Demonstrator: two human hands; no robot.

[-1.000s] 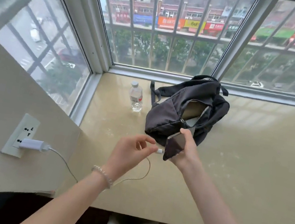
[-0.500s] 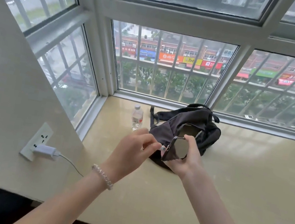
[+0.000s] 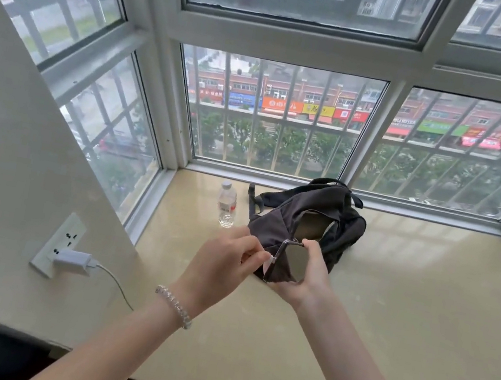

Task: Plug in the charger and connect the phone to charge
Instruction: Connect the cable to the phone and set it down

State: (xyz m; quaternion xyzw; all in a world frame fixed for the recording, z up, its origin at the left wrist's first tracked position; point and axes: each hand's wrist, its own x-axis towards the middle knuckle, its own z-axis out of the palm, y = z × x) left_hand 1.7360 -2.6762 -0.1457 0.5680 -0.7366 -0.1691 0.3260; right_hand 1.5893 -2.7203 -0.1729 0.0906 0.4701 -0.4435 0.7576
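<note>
A white charger [image 3: 73,260] sits plugged into the wall socket [image 3: 56,245] on the left wall. Its white cable [image 3: 118,284] runs right and disappears behind my left forearm. My right hand [image 3: 307,278] grips a dark phone [image 3: 288,262] above the sill, screen facing me and tilted. My left hand [image 3: 222,267] pinches the white cable plug [image 3: 271,258] against the phone's left end. Whether the plug is fully seated I cannot tell.
A black backpack [image 3: 307,223] lies open on the beige window sill [image 3: 404,317] just behind the phone. A clear water bottle [image 3: 227,205] stands to its left. Barred windows enclose the sill on three sides.
The view has tilted upward, showing more window. My hands stay together at the phone, with the plug now pressed against its end; the phone's screen is turned more toward me.
</note>
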